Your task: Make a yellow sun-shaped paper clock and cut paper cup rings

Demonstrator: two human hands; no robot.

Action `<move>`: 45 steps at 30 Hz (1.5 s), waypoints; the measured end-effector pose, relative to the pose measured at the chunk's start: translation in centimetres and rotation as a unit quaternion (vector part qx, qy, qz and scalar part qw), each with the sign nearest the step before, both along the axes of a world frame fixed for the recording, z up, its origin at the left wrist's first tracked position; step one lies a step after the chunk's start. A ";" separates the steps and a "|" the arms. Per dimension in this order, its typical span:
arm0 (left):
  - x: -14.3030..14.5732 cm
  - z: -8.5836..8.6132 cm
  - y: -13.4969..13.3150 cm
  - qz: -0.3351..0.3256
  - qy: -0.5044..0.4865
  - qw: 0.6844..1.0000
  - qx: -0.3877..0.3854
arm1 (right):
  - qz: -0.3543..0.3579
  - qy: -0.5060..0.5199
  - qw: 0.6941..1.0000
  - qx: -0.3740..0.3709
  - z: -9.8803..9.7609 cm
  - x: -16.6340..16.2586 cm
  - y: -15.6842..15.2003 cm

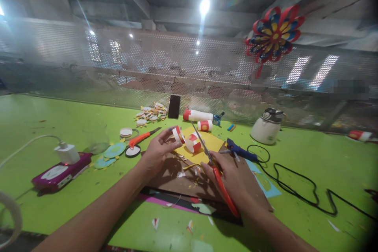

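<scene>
My left hand [157, 152] pinches a cut-off paper cup base [178, 135], white with a red and yellow band, its round end turned toward me. In my right hand [229, 170] are scissors [222, 192] with orange-red handles; the blades point up and away, and I cannot tell how far apart they are. Between the two hands a cut red-and-white paper cup piece [193, 144] rests over yellow paper [213, 141]. Beneath lies a brown board [168, 179] strewn with paper scraps. A whole paper cup [204, 125] lies on its side just beyond.
A blue glue gun [240, 152] with a black cord lies right, near a white kettle [263, 130]. Leftward are an orange utility knife [139, 139], a glass jar [97, 139] and a purple power strip [62, 174]. Stacked cups [198, 115] and a phone [174, 106] stand behind.
</scene>
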State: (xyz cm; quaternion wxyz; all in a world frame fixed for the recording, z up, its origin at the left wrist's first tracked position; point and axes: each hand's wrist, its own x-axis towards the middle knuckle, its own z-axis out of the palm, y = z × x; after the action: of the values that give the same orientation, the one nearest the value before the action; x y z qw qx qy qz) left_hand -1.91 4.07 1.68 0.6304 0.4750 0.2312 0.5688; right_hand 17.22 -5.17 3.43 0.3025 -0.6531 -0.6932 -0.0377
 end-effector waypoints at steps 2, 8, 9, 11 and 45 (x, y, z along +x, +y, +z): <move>0.0 0.0 0.0 0.002 0.004 1.000 0.003 | 0.012 0.033 0.999 -0.015 0.5 -0.3 -0.1; 0.0 -0.2 0.0 -0.003 -0.011 1.000 -0.007 | 0.026 0.038 0.998 -0.046 0.8 -0.5 -0.2; 0.0 -0.2 0.0 -0.002 -0.016 1.000 -0.014 | 0.034 0.048 0.997 -0.040 0.7 -0.4 -0.2; 0.0 -0.1 0.0 -0.001 -0.026 0.999 -0.021 | 0.044 0.050 0.997 -0.031 0.5 -0.2 -0.1; 0.1 -0.4 0.1 -0.017 -0.005 1.000 -0.012 | 0.043 0.027 0.996 -0.073 1.9 -0.9 -0.7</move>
State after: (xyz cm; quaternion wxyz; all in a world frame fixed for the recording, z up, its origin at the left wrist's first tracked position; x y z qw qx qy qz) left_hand -1.85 4.16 1.27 0.6465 0.4687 0.2268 0.5576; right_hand 16.32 -5.84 5.37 0.2740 -0.6435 -0.7133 0.0440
